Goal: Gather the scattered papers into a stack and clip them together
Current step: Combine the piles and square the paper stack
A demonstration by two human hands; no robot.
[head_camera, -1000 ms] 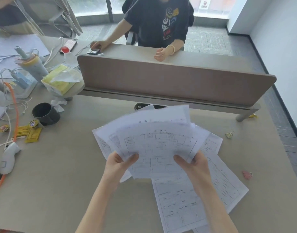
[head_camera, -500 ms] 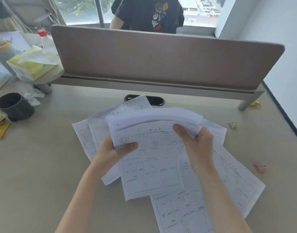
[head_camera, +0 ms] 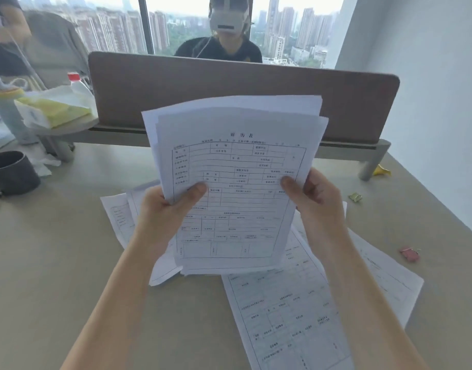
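Observation:
I hold a bundle of printed form papers upright above the desk. My left hand grips its left edge, thumb on the front sheet. On the right edge sits my right hand, thumb also on the front. The sheets are roughly aligned, with uneven top edges. More loose papers lie flat on the desk below and to the right, and others poke out at the left. A yellow binder clip and a pink binder clip lie on the desk at the right.
A brown divider panel crosses the desk's far edge, with a person seated behind it. A dark cup, a tissue pack and a bottle stand at the left. Another yellow clip lies by the divider's leg.
Both hands have raised the fanned sheets off the desk and squared them into an upright bundle. The camera has tilted up toward the window.

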